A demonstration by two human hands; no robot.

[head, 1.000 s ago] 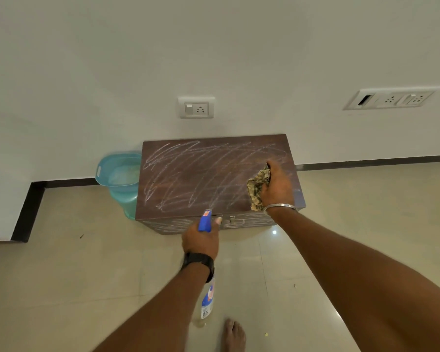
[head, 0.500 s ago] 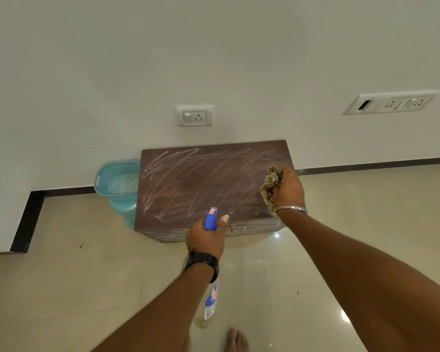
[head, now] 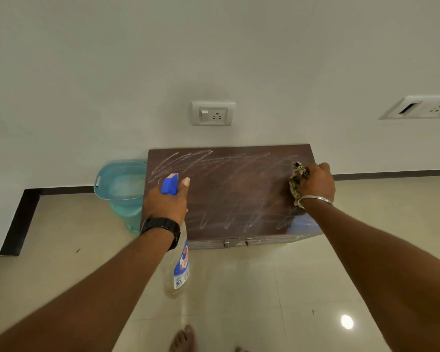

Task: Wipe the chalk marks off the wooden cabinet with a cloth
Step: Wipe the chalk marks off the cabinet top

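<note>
My right hand (head: 315,184) hid most of the crumpled cloth (head: 298,177) it gripped; my left hand (head: 167,201) gripped the spray bottle (head: 179,265); the cabinet (head: 239,194) ran left-right along the wall.

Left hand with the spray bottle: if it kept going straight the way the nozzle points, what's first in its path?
Probably the chalk marks on the cabinet top's back-left part; the left hand aims the spray bottle forward over it. Beyond that, the wall. Height above the top is unclear.
</note>
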